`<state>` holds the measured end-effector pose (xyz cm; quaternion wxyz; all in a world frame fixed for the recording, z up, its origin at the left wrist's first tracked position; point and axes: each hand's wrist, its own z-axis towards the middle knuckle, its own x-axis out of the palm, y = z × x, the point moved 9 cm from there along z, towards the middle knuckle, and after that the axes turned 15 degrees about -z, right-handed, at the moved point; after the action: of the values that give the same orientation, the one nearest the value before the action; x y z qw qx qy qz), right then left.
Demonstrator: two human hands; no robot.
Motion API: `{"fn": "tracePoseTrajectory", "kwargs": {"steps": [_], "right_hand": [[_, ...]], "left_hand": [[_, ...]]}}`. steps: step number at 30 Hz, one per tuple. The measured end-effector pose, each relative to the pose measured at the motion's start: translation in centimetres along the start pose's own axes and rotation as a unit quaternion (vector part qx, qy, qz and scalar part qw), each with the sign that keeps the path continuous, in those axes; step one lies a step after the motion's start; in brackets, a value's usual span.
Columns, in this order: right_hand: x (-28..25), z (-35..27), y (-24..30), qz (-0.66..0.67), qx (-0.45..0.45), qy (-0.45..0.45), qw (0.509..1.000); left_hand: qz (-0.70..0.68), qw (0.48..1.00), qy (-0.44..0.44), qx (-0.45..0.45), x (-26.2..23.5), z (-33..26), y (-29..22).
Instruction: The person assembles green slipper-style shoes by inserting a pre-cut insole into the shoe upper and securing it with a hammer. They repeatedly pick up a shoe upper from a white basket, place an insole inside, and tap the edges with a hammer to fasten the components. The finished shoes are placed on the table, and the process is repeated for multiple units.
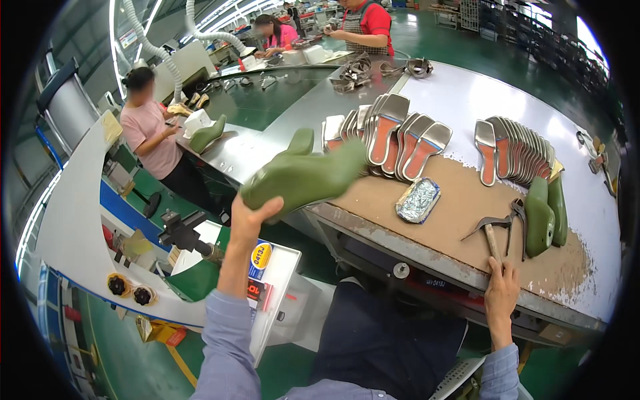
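Note:
My left hand [253, 217] grips a green shoe last [300, 180], raised above the left end of the workbench; its toe end is blurred. My right hand [501, 290] is closed around the wooden handle of a hammer [493, 241] at the bench's front edge. The hammer's dark, curved head rests on the brown board. Right beside it lie metal pincers [517, 220]. Two more green lasts [539, 217] stand against each other just right of the pincers. A shiny, foil-like packet of nails [419, 200] sits on the board between my hands.
Rows of insoles [420, 140] with red undersides line the bench, with another row [513, 150] farther right. A machine with black knobs [130, 290] stands at my left. Another green last [208, 135] rests near a co-worker in pink [150, 130]. Straps [357, 70] lie at the back.

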<state>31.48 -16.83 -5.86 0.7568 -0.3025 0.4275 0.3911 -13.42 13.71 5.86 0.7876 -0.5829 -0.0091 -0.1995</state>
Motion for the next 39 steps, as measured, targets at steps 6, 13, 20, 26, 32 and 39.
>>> {"fn": "tracePoseTrajectory", "kwargs": {"steps": [6,13,20,26,32,39], "right_hand": [[-0.5,0.5,-0.1,-0.01,0.002,-0.003,1.0],[0.2,0.9,0.2,-0.022,-0.009,0.012,1.0],[0.4,1.0,0.5,-0.043,-0.036,0.052,0.997],[3.7,0.5,-4.0,-0.075,0.18,0.284,0.939],[1.8,2.2,1.9,-0.129,-0.054,0.121,0.983],[1.7,2.0,1.5,-0.137,-0.029,0.161,0.977]], "left_hand": [[0.309,0.93,-0.198,0.034,-8.4,-2.1,12.8],[0.362,0.913,-0.142,0.126,-7.6,5.4,10.5],[0.374,0.868,-0.319,0.071,-17.2,15.3,13.7],[0.487,0.773,-0.388,0.122,-33.3,26.3,14.0],[0.589,0.663,-0.461,0.038,-41.6,30.5,11.8],[0.446,0.895,-0.023,0.021,-12.2,30.5,22.9]]}}
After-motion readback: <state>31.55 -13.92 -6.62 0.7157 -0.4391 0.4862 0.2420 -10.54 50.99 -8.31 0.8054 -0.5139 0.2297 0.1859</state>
